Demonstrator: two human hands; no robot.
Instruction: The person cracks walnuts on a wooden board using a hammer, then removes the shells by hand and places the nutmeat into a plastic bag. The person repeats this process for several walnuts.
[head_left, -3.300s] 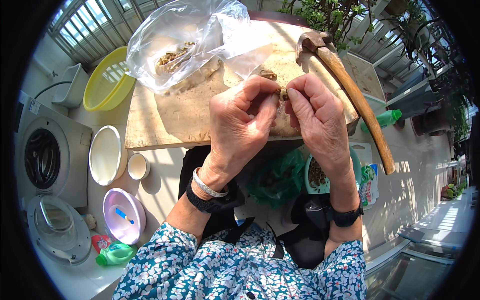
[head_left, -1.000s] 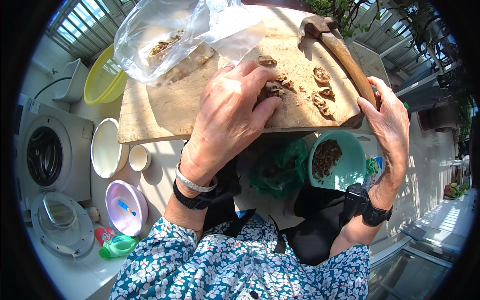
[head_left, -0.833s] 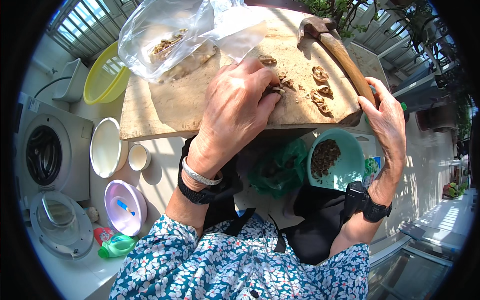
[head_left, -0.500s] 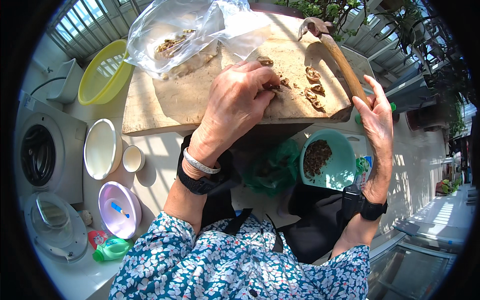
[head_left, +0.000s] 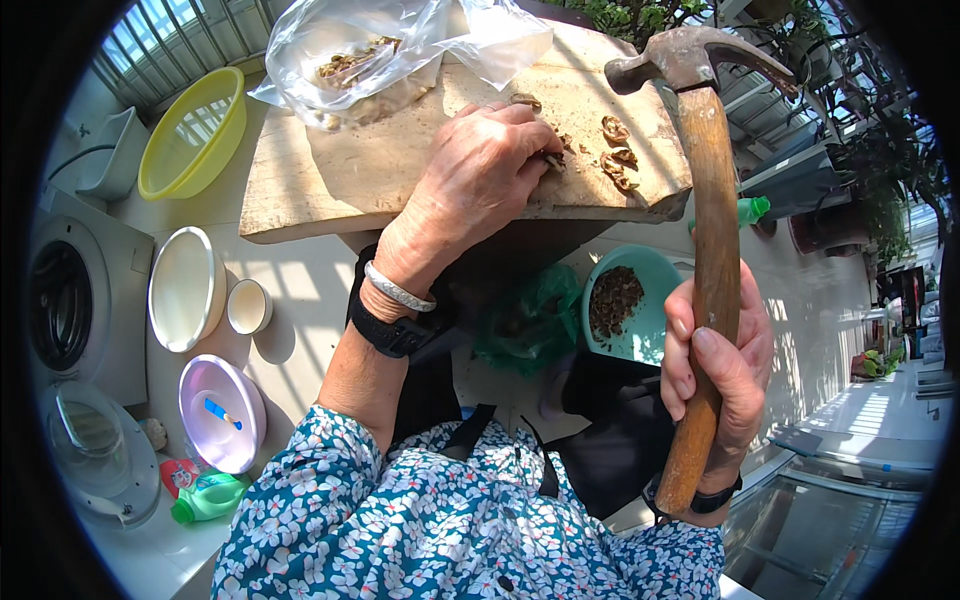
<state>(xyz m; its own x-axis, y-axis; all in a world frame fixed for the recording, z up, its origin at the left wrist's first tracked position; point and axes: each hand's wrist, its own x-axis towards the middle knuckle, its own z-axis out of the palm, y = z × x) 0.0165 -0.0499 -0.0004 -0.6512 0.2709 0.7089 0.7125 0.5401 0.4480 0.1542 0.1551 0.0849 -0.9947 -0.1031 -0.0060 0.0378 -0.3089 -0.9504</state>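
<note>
Right hand (head_left: pixel 748 372) clamped around hammer (head_left: pixel 712 170) handle, long axis running away from body, head far end, alongside desk's (head_left: pixel 320 205) right edge. Nut piece (head_left: pixel 554 160) left of hammer, near front edge, at left hand's (head_left: pixel 475 170) fingertips; pinch cannot tell.

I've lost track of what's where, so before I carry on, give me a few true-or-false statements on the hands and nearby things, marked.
1. The right hand grips the claw hammer by its wooden handle. True.
2. The left hand is inside the clear plastic bag. False: the left hand is at the wooden board.
3. Cracked walnut pieces lie on the wooden board. True.
4. The teal basin is empty. False: the teal basin holds brown fragments.
</note>
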